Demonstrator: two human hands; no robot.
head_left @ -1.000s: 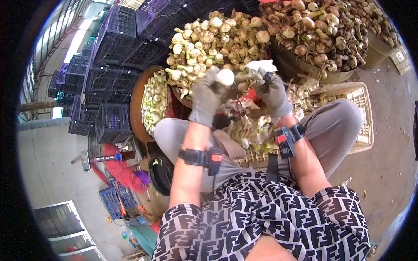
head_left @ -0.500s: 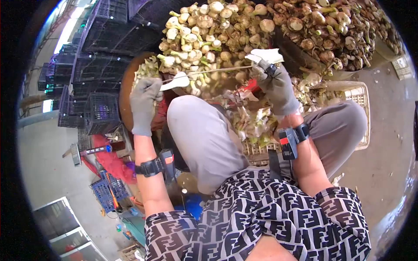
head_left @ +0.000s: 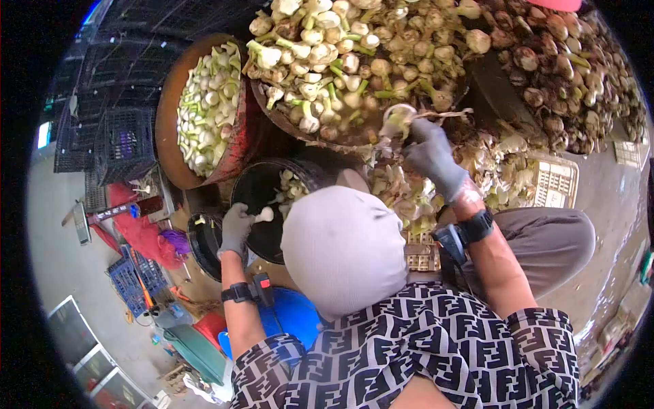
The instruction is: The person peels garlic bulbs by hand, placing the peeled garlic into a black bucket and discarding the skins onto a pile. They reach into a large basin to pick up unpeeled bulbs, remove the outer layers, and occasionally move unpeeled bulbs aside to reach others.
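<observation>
My left hand (head_left: 236, 230), in a grey glove, pinches a peeled white garlic bulb (head_left: 265, 215) by its stem. It is over the black bucket (head_left: 253, 178), which has several peeled bulbs (head_left: 291, 187) inside. My gloved right hand (head_left: 436, 158) is closed on stripped garlic skin (head_left: 398, 124) with a stringy dry stalk, beside the rim of the large tub. Unpeeled garlic bulbs (head_left: 320, 51) fill that tub. Below my right hand lies a heap of loose skins (head_left: 402, 194).
A rusty red drum (head_left: 235, 153) of peeled garlic stands left of the tub. Darker unpeeled garlic (head_left: 565, 61) is piled at upper right. A cream crate (head_left: 555, 178) lies right, a blue tub (head_left: 289, 317) by my left forearm, and black crates (head_left: 126, 136) upper left.
My hands have moved apart. My left hand has come down with the white bulb to the black bucket, while the right has lowered slightly with skin in it. My view has shifted.
</observation>
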